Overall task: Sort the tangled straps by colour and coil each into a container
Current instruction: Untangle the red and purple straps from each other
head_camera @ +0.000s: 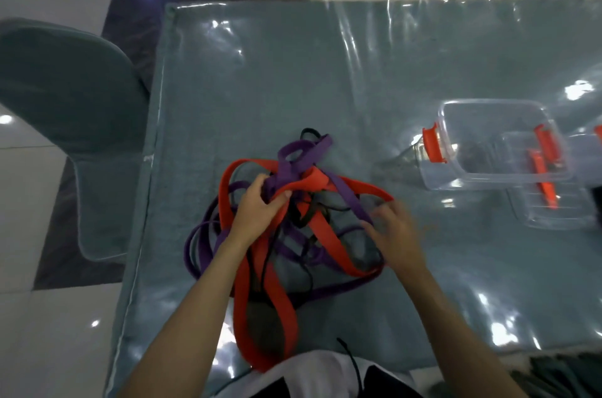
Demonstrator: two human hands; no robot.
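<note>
Tangle of flat red, purple and thin black straps (293, 218) sits mid-table on the grey-blue towel under clear plastic sheeting (293, 71), one red loop hanging off the near edge. Left hand (260, 207) grips the knot where red and purple cross, fingers curled round it. Right hand (395, 231) is motion-blurred at the tangle's right side; cannot tell its finger state. Clear plastic containers with orange-red clips (498, 143) stand well apart, right. Grey-blue padded chair (65, 88) stands left of the table.
</note>
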